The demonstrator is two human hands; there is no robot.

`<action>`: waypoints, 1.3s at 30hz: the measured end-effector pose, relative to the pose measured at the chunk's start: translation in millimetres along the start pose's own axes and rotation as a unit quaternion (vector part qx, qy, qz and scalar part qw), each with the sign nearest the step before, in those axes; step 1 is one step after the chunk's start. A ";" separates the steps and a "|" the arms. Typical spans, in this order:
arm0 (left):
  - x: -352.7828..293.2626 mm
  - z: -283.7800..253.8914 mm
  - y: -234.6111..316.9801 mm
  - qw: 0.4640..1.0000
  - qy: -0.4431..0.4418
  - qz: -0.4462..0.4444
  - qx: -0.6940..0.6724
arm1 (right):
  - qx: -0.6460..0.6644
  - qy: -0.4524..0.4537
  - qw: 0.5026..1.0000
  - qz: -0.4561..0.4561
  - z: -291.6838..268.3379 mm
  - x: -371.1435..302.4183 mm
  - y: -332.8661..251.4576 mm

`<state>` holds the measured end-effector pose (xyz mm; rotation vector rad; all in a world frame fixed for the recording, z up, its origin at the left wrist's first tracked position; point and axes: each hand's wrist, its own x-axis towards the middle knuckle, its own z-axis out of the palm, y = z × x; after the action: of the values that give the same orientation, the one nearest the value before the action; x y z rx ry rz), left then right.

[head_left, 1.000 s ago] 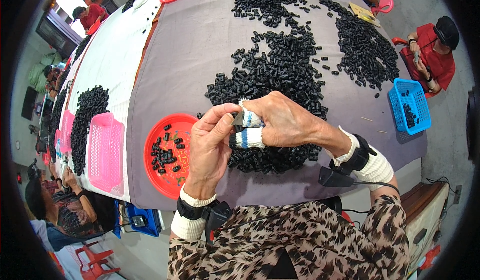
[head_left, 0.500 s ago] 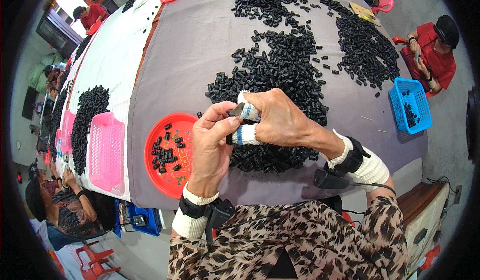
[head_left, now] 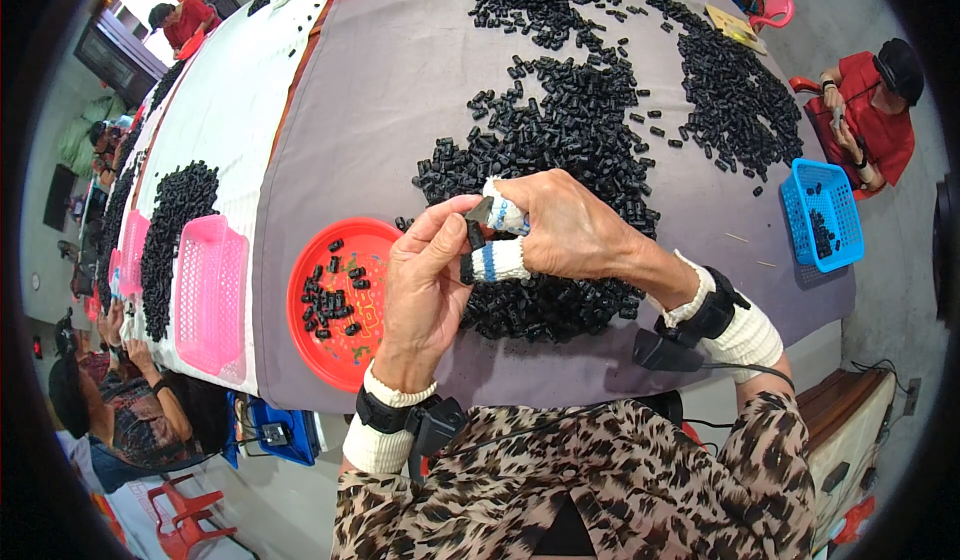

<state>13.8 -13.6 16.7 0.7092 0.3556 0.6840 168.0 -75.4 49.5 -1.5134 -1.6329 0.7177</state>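
Over the near pile of short black cylindrical pieces, my two hands meet. Thumb and fingers of my left hand pinch one small black piece. My right hand wears white knitted covers on its thumb and a finger. It grips a small dark flat blade, whose edge lies against or very close to the black piece; the exact contact is too small to make out. Left of my left hand sits a red round plate with several black pieces in it.
A pink basket stands on the white cloth at left, beside another black pile. At the right table edge is a blue basket; a person in red sits beyond it. Two thin sticks lie on the grey cloth.
The blade and the black piece show more plainly between my fingers. My right hand has shifted slightly up and turned a little. My left hand stays nearly in place, still pinching.
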 end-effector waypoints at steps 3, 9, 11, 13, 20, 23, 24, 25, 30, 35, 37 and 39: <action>-0.4 2.7 0.1 1.000 0.017 0.001 0.010 | 0.009 -0.023 1.000 0.011 0.0 1.0 2.2; -1.3 -2.1 -0.6 0.999 0.025 0.002 0.033 | 0.006 -0.024 1.000 0.010 0.8 1.7 1.2; -0.9 -8.4 -0.9 0.999 -0.015 0.008 0.039 | -0.003 -0.027 1.000 0.008 1.3 1.9 1.8; -1.8 -0.1 0.7 0.999 0.010 0.003 0.048 | -0.012 -0.030 0.999 0.008 1.6 2.1 2.3; -0.8 3.6 1.7 0.998 0.017 0.001 0.055 | -0.029 -0.036 0.999 0.001 0.4 1.8 1.4; -1.1 0.5 1.3 0.999 -0.016 0.015 0.049 | -0.044 -0.034 0.998 -0.015 3.7 0.2 8.3; -1.0 0.1 1.7 0.999 -0.015 0.015 0.048 | -0.038 -0.035 0.998 -0.018 5.2 -0.3 10.5; -0.8 0.0 2.1 0.999 -0.016 0.012 0.048 | -0.038 -0.035 0.998 -0.018 5.7 -0.5 10.0; -2.2 1.0 2.0 0.999 -0.006 0.002 0.044 | -0.027 -0.033 0.999 -0.030 3.5 -1.1 3.5; -2.5 0.1 2.7 0.999 0.006 -0.002 0.037 | -0.015 -0.022 1.000 0.004 -1.9 0.8 -6.4; -3.4 0.7 2.1 0.999 0.011 0.001 0.036 | -0.006 -0.029 1.000 0.010 -1.0 0.9 -5.0; -3.7 2.4 1.7 0.999 0.016 0.002 0.034 | -0.014 -0.021 1.000 0.000 1.4 1.2 0.4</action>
<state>11.6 -16.3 19.9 0.7652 0.4075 0.6905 167.0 -74.0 48.6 -1.5267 -1.6812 0.7346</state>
